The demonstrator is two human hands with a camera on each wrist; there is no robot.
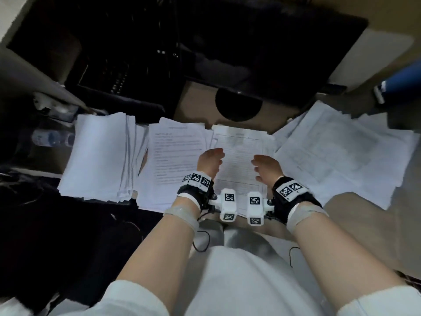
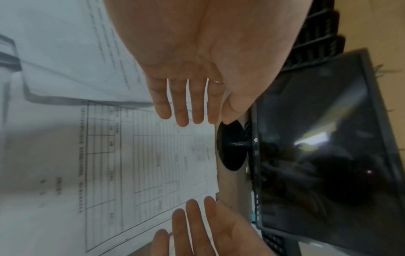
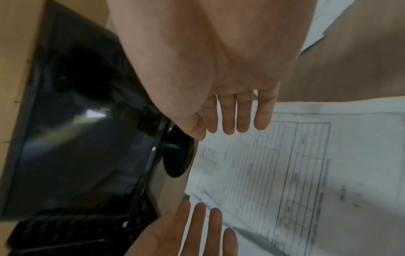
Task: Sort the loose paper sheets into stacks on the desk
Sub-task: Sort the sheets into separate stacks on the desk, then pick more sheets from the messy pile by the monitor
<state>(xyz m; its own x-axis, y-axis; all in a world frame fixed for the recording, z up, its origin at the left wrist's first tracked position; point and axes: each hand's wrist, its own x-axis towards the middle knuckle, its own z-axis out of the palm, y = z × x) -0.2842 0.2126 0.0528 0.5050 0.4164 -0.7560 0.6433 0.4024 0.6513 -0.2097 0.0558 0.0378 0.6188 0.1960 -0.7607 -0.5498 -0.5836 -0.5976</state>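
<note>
Several paper piles lie side by side on the desk: a blank white stack (image 1: 98, 156) at the left, a stack of printed text (image 1: 173, 156), a middle stack topped by a ruled form (image 1: 239, 144) (image 2: 153, 164) (image 3: 274, 164), and a loose spread pile (image 1: 337, 151) at the right. My left hand (image 1: 210, 159) (image 2: 188, 110) and right hand (image 1: 265, 166) (image 3: 232, 121) are over the middle stack, palms facing each other, fingers straight and together. Neither hand holds anything. Whether they touch the paper is unclear.
A dark monitor (image 1: 227, 53) (image 2: 317, 147) stands behind the papers on a round black base (image 1: 238, 106) (image 3: 177, 155). There is a black keyboard (image 1: 118, 80) at the back left, a water bottle (image 1: 52, 137) lying left of the blank stack, and a blue object (image 1: 401, 85) at the far right.
</note>
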